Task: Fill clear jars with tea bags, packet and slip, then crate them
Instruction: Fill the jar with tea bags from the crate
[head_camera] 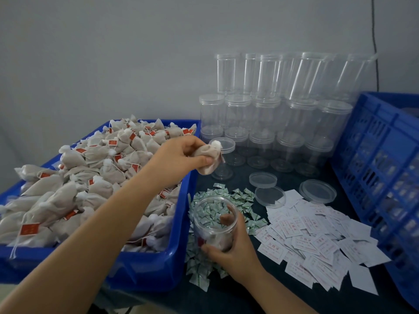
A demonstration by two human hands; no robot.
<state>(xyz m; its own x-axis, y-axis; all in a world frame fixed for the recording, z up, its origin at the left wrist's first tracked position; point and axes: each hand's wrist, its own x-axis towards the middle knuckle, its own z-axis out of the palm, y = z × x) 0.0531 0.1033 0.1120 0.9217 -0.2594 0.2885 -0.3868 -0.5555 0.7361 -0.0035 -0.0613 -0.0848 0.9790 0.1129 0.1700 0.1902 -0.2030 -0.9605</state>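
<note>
My left hand [181, 155] grips a beige tea bag [209, 158] with a white knotted top, held in the air past the right rim of the blue tray [145, 271] and above the table. My right hand [233, 248] holds an open clear jar [214, 223] tilted toward me, over a heap of small green packets [240, 196]. A few tea bags lie in the jar's bottom. The tray is piled with several tea bags [90, 177] bearing red tags. White paper slips [317, 241] with red print lie spread to the right of the jar.
Stacked empty clear jars [272, 114] with lids stand against the grey wall at the back. One open jar [223, 159] stands just behind the held tea bag. Three loose lids [269, 193] lie on the dark table. A blue slatted crate [381, 173] stands at the right edge.
</note>
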